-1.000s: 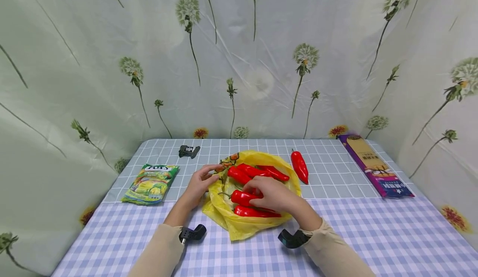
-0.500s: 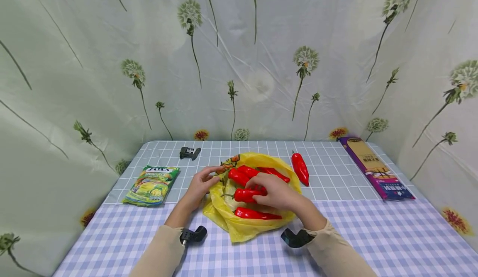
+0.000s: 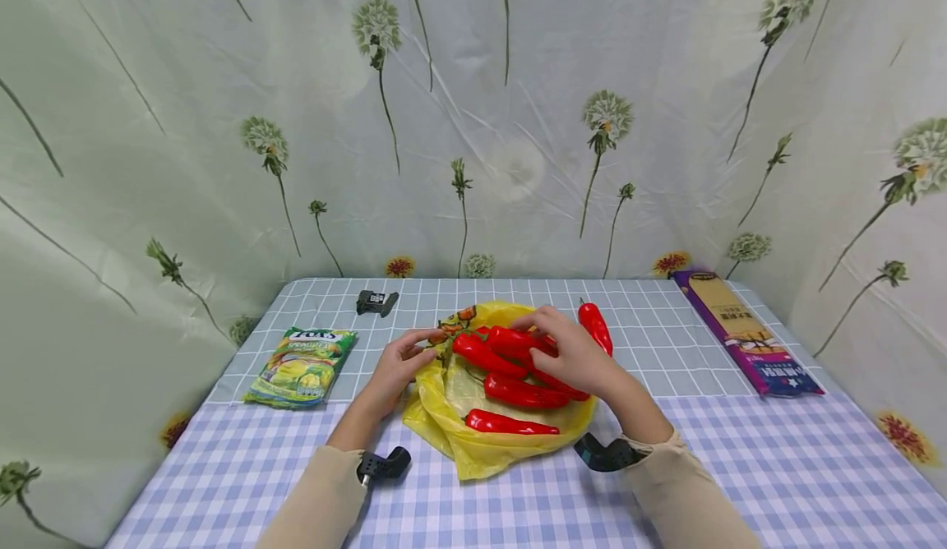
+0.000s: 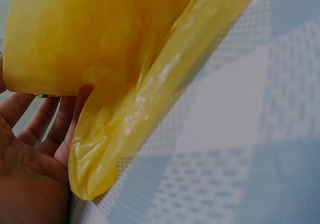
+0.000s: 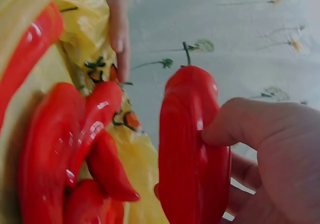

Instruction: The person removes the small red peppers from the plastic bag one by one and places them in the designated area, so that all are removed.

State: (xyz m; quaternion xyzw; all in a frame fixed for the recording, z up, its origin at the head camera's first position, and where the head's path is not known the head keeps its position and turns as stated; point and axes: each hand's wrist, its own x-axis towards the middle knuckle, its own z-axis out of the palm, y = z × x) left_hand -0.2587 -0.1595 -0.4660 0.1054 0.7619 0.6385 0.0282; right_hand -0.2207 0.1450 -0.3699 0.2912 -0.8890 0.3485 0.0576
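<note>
Right grip [image 3: 573, 352] is clamped on a red pepper [image 5: 192, 149], thumb across its side and fingers curled behind, stem pointing up in the wrist view. From the head view that hand sits over the far edge of the yellow bag [image 3: 473, 450], w/ the held pepper [image 3: 514, 339] above the others. Left grip [image 3: 399, 364] pinches the bag's left rim, thumb on top, fingers under the plastic; wrist view shows the fingers [image 4: 47, 121] tucked beneath the yellow film. Bag lies open on the checked surface [image 3: 740, 467], approx. centre. Several more red peppers [image 3: 518, 391] lie inside it, one near the front edge [image 3: 510, 426]. Another pepper [image 3: 594, 327] lies on the surface just beside the bag's right side, partly behind the right hand. Green snack packet [image 3: 302, 366] is left of the bag, well apart. Small black clip [image 3: 376, 302] sits toward the back. Purple box [image 3: 747, 331] lies along the right edge.
</note>
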